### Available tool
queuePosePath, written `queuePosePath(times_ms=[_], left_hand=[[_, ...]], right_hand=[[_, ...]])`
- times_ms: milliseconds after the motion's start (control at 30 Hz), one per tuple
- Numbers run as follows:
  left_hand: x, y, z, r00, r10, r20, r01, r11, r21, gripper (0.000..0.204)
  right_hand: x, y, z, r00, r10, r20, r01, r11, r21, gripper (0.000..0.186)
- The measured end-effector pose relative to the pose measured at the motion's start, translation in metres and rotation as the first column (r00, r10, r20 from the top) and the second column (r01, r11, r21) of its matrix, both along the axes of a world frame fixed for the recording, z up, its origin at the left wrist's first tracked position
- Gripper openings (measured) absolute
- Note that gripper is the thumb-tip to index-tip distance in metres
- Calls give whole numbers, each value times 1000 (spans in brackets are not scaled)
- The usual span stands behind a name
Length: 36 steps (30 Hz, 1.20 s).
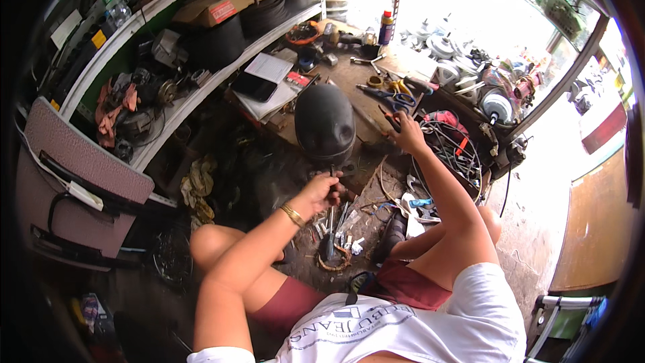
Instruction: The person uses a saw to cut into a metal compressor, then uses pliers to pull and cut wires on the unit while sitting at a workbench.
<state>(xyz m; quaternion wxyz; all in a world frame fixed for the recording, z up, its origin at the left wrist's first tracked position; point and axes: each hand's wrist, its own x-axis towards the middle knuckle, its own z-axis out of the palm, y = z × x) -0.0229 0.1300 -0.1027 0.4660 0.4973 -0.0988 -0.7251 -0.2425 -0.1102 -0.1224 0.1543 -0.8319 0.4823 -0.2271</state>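
A black, rounded metal canister (pixel 324 121), like a compressor, stands before me at the edge of the wooden bench. Just below its base, my left hand (pixel 322 192) is closed, with a thin dark rod showing at the fingers; what exactly it grips is partly hidden. A metal shaft (pixel 331 218) shows under this hand. My right hand (pixel 408 136) is closed around pliers with orange handles (pixel 392 121), to the right of the canister. Near these pliers lie blue-handled scissors (pixel 403 101) and a roll of yellowish tape (pixel 375 82).
An open box of tangled wires (pixel 450 151) sits at the right. On the bench are a dark phone (pixel 254 86), papers (pixel 269 66) and a spray can (pixel 385 28). Shelves (pixel 195 101) of parts run along the left. Scraps (pixel 353 218) litter the floor between my legs.
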Motion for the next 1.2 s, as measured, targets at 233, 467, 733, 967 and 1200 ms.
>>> queuePosePath(times_ms=[233, 467, 733, 967, 1200], left_hand=[[85, 29, 30, 816, -311, 487, 316, 946, 73, 25], [95, 25, 9, 610, -267, 746, 374, 927, 25, 27], [96, 25, 23, -32, -39, 999, 323, 945, 47, 24], [97, 47, 27, -328, 11, 944, 259, 963, 79, 24], [90, 40, 25, -331, 34, 943, 271, 961, 61, 23]], right_hand=[[43, 42, 2, 989, 45, -138, -92, 932, -352, 44], [40, 76, 2, 938, 163, -305, -241, 941, -239, 35], [32, 32, -2, 827, -22, 562, -134, 963, 234, 16], [30, 114, 96, 496, -30, 868, -191, 971, 143, 16], [27, 232, 125, 634, 162, 757, -405, 903, 146, 28]])
